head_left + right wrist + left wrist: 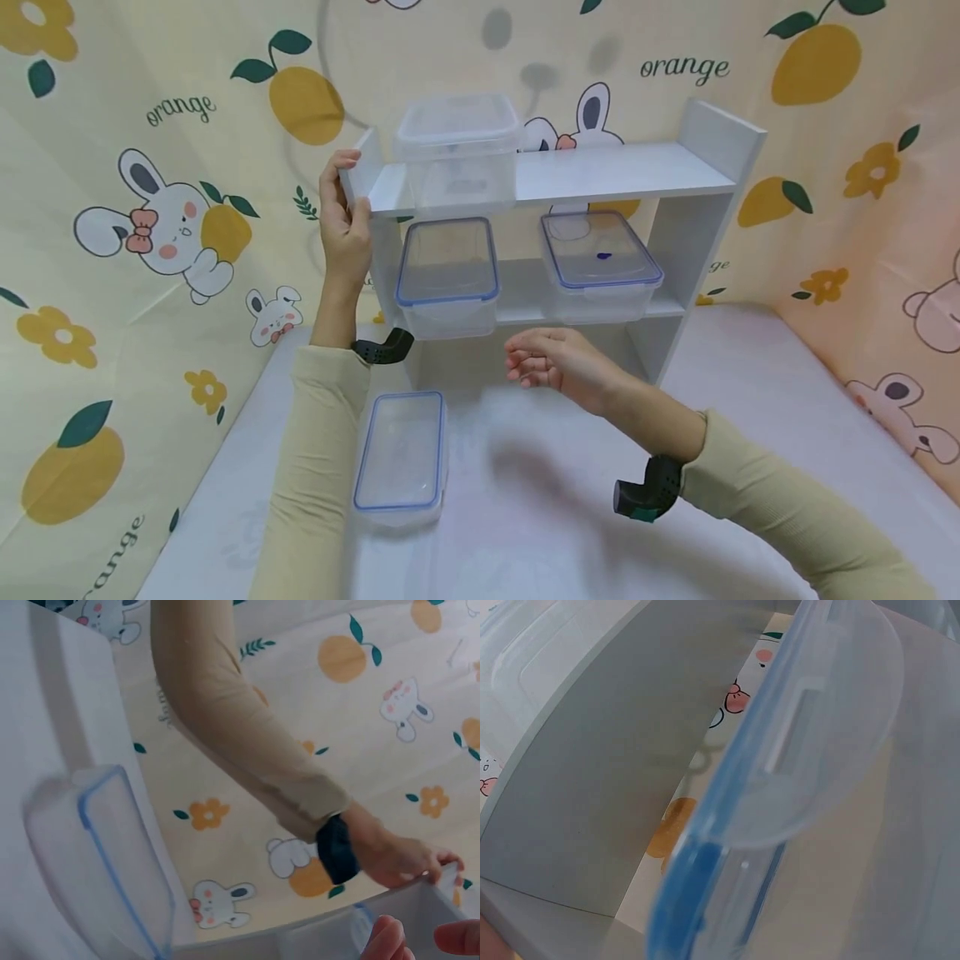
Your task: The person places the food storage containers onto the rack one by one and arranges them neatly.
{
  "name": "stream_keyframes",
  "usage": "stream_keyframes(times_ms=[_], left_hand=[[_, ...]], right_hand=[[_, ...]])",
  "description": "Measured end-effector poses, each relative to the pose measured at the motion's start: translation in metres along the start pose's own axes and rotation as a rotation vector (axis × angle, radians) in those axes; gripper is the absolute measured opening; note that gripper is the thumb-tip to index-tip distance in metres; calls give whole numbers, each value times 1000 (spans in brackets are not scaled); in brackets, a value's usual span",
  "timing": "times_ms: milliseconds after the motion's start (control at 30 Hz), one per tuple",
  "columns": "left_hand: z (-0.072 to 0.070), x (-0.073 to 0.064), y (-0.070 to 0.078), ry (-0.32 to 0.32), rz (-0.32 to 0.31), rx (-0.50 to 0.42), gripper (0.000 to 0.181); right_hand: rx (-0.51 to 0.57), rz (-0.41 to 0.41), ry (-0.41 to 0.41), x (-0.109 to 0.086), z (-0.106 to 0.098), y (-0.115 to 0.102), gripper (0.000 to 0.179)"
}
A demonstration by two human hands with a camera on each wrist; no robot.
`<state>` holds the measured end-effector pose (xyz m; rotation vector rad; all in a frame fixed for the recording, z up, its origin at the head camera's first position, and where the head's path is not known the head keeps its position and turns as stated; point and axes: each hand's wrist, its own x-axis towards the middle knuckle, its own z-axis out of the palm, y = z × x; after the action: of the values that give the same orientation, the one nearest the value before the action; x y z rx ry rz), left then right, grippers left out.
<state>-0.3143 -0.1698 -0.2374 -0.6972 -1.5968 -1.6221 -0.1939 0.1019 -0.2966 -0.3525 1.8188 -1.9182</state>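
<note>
My left hand (345, 225) grips the upper left side panel of a white two-tier shelf (622, 172), fingers curled over its edge. In front of the lower tier my right hand (566, 367) hangs in the air, its fingers loosely bent and holding nothing. A clear food container with a whitish lid (459, 121) stands on the top tier at the left. Below it, a blue-rimmed container (448, 275) sits on the lower tier with its front past the edge. Another blue-rimmed container (603, 271) is at the right of that tier.
One more blue-rimmed container (401, 454) lies on the white tabletop (517, 517), in front of the shelf's left side and beside my left forearm. A patterned cloth backdrop (442, 50) hangs behind the shelf and along both sides.
</note>
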Motion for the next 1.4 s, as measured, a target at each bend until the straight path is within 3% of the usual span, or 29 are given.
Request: stream_keyframes(times_ms=[500,767,1067,1400], left_hand=[[1,1,1,-1,3,-3,45],[-1,1,2,-1,-10,24,45],[-1,2,0,-6,-6,-2,45],[0,2,0,-6,-2,-3,45]], right_hand=[[111,106,-56,6,18,51,17],[127,146,-43,9,24,68,15],[113,243,-41,11,36,98,17],[170,339,-31,16,51,132,34]])
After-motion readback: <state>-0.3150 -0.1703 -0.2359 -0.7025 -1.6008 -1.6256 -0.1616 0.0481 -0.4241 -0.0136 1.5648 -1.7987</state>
